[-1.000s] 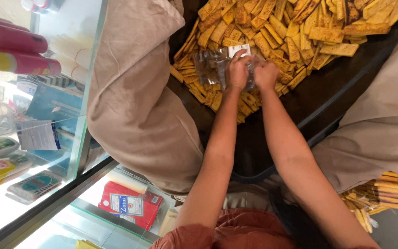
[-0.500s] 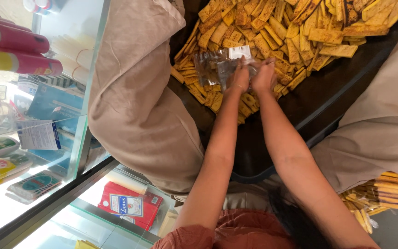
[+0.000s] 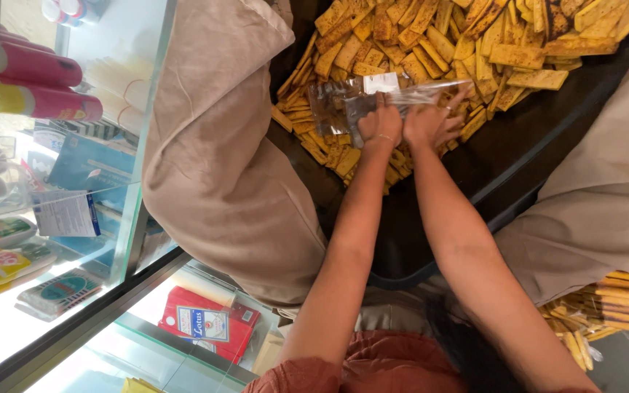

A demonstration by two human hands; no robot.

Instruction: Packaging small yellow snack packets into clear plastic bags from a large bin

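Observation:
A clear plastic bag (image 3: 343, 98) with a white label lies over a heap of yellow-brown fried chips (image 3: 431, 51) on a dark round tray (image 3: 518, 160). My left hand (image 3: 380, 124) grips the bag's edge with closed fingers. Right beside it, my right hand (image 3: 431, 124) pinches the stretched plastic, its fingers spread toward the chips. Both hands rest over the near edge of the heap. My knees in beige cloth (image 3: 220, 160) flank the tray on both sides.
A glass display case (image 3: 74, 218) at the left holds pink cans, blue packs and small packets. A red box (image 3: 209, 324) lies under glass below. More packed chips (image 3: 606, 306) sit at the lower right.
Both hands have stayed on the bag and shifted slightly; the right hand's fingers have opened out along the plastic.

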